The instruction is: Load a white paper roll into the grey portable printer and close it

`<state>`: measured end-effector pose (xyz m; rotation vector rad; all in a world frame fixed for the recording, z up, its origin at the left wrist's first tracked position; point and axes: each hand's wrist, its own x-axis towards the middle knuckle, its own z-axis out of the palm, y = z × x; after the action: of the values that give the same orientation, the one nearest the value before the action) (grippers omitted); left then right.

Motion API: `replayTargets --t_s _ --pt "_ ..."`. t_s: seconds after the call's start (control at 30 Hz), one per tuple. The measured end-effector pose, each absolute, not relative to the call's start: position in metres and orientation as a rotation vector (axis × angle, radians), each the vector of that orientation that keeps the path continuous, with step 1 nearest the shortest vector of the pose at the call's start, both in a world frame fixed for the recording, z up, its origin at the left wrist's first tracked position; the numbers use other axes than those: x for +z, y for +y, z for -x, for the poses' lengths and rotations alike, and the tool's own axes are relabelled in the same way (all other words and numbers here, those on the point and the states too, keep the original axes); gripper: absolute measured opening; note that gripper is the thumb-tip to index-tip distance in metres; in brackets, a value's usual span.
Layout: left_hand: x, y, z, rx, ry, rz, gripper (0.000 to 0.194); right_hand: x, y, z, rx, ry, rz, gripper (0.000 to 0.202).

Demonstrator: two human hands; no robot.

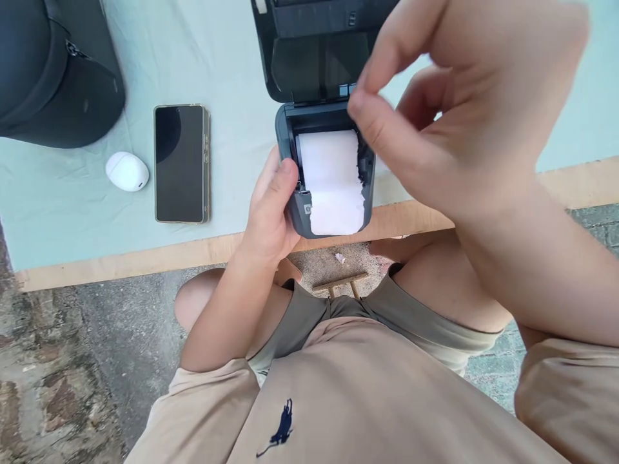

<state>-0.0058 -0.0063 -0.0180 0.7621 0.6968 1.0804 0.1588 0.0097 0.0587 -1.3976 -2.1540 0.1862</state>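
L hand [273, 209] holds printer [319, 119]; cloth-topped tbl [232, 161], conc. flr [140, 322].

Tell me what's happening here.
A person's left hand holds a dark grey plastic device, its black lid open, with ragged-edged white paper reaching over its front. The right hand is raised over the device's right side, thumb and forefinger together; contact is unclear. A black-screened phone and white oval case lie leftward.

"How's my light?"
"Bright and soft; I see faint shadows across the shirt [367, 399], and the paper [333, 174] nearly washes out."
"Anything blurred?"
"I get a smeared right hand [488, 103] up close, while the phone [180, 164] looks crisp."
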Motion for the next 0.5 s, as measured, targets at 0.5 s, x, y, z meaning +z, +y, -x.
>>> replayTargets --t_s 0.5 --pt "-0.016 -0.008 0.007 1.082 0.73 -0.812 0.032 0.073 0.011 -0.156 0.306 -2.51 1.751 0.03"
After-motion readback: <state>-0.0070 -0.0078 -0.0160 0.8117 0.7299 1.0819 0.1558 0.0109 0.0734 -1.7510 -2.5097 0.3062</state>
